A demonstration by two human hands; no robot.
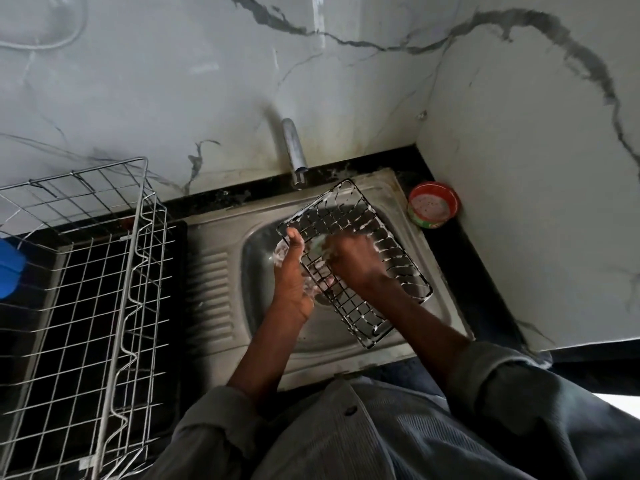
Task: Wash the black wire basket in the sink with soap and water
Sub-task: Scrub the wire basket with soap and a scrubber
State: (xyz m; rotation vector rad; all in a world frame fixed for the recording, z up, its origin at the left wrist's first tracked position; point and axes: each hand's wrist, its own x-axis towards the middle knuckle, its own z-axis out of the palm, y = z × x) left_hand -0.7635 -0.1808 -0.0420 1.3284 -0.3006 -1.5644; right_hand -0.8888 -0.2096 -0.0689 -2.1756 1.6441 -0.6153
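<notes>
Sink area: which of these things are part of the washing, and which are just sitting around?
In use: black basket, soapy, tilted over the sink; left hand holding its edge; right hand scrubbing it with a sponge; tap; red tub, probably soap.

Lying about: silver rack; blue thing.

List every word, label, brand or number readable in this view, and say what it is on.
No text can be read.
Red soap tub: its green band carries a printed label with yellow marks, too small and blurred to read.
Black wire basket, sink, tap, silver dish rack, marble wall: no writing visible.
</notes>
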